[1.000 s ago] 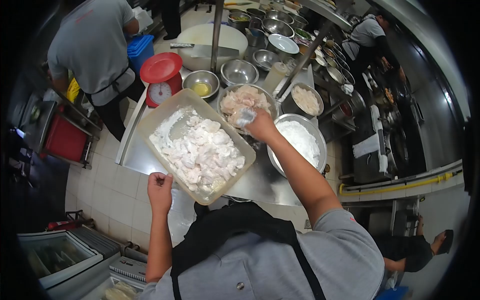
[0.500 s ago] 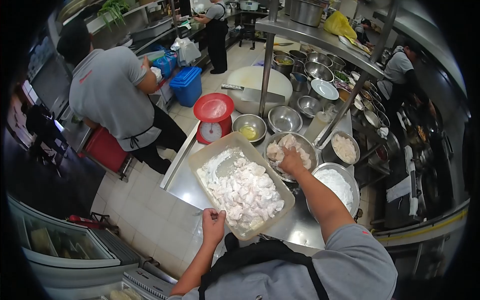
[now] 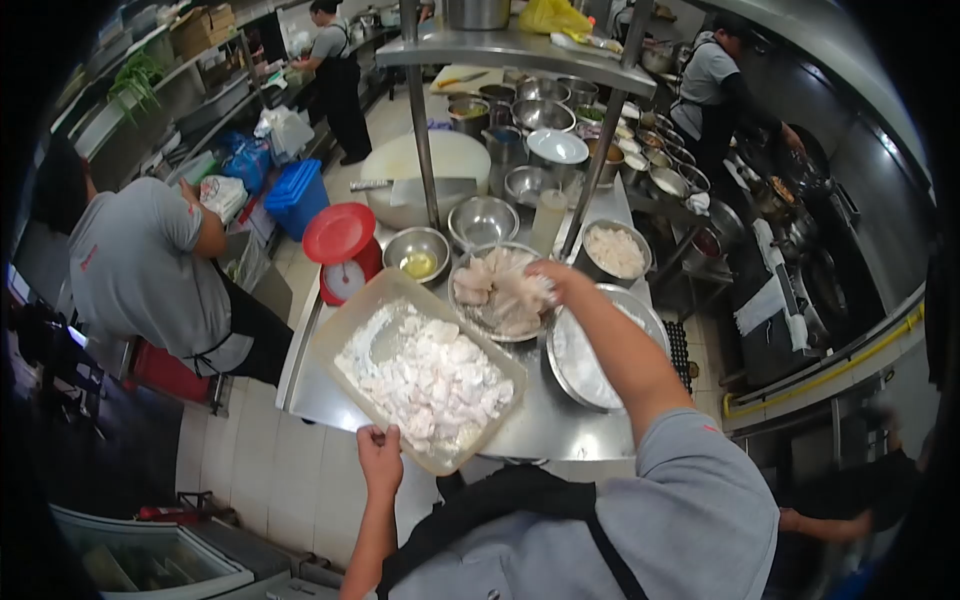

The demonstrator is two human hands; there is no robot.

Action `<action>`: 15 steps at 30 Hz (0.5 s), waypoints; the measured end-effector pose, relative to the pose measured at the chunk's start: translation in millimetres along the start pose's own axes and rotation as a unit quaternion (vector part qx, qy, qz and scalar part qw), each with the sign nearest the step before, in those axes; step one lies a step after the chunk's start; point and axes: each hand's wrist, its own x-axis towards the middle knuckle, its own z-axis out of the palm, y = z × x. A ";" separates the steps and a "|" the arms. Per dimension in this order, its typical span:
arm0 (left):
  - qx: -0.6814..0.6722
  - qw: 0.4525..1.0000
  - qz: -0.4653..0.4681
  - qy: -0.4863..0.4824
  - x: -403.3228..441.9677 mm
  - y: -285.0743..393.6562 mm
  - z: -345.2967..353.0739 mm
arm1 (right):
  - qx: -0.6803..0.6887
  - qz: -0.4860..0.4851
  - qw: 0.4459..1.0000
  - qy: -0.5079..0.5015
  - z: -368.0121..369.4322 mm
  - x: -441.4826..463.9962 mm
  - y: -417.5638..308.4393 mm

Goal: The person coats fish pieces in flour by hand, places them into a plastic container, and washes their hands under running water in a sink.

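My left hand (image 3: 380, 460) has its fingers closed on the near left rim of a translucent plastic tub (image 3: 342, 352). In the tub lies a heap of flour-coated raw meat pieces (image 3: 440, 390), with loose white powder on one side. My right hand (image 3: 560, 284) is over the right side of a metal bowl (image 3: 515, 335), closed around pale raw meat pieces (image 3: 525, 290) that blur a little. More such pieces fill that bowl. Below my right forearm stands a metal bowl of white flour (image 3: 582, 362), partly hidden by the arm.
A red scale (image 3: 342, 240), a bowl with yellow liquid (image 3: 418, 262) and an empty metal bowl (image 3: 482, 222) stand behind. A cleaver (image 3: 430, 188) lies on a round white board (image 3: 390, 160). A shelf post (image 3: 422, 140) rises nearby. Co-workers stand left, behind and right.
My right hand has risen from the middle of the meat bowl to its right side, with pieces in its grasp. The view has swung right. Another person's arm now shows at lower right.
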 end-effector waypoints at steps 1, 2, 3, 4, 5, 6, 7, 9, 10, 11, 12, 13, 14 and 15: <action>-0.017 1.000 0.001 -0.008 2.2 0.7 -0.6 | 0.046 -0.016 0.998 -0.044 8.7 -48.0 -14.4; -0.005 1.000 -0.003 -0.019 5.2 -5.2 -5.0 | 0.074 -0.015 0.996 -0.041 1.6 -71.3 -17.9; -0.003 1.000 -0.012 -0.019 4.9 -1.5 -9.2 | 0.050 -0.067 0.995 -0.063 -31.4 -68.6 -7.1; -0.007 0.999 -0.035 -0.032 3.6 6.0 -12.4 | 0.087 -0.088 0.988 -0.088 -32.1 -104.4 -6.8; -0.012 0.997 -0.057 -0.046 2.9 10.6 -15.7 | 0.028 -0.109 0.990 -0.079 -20.5 -154.1 -15.3; -0.010 0.996 -0.068 -0.051 3.3 10.9 -20.9 | -0.017 -0.093 0.995 -0.037 -16.5 -177.5 -12.9; -0.004 0.996 -0.076 -0.042 4.4 9.7 -27.0 | -0.061 -0.077 0.995 0.005 -15.4 -195.2 -8.3; 0.006 0.995 -0.093 -0.043 2.4 6.4 -37.2 | -0.193 -0.039 0.976 0.097 -4.5 -218.7 -0.9; 0.007 0.995 -0.096 -0.028 2.9 6.6 -40.7 | -0.326 -0.011 0.929 0.176 -2.8 -225.6 2.2; 0.007 0.995 -0.094 -0.011 6.7 7.4 -43.2 | -0.325 -0.009 0.928 0.180 -9.4 -226.2 11.1; 0.025 0.995 -0.101 -0.011 8.4 6.4 -48.1 | -0.389 -0.093 0.894 0.204 -11.0 -224.2 21.7; 0.024 0.994 -0.102 -0.013 10.7 6.5 -52.2 | -0.448 -0.175 0.848 0.223 -12.7 -223.4 27.7; 0.035 0.995 -0.097 -0.005 11.6 6.5 -56.7 | -0.410 -0.132 0.866 0.253 -17.1 -224.3 27.6; 0.045 0.995 -0.092 0.005 11.8 6.7 -59.7 | -0.411 -0.130 0.867 0.252 -1.2 -237.9 17.7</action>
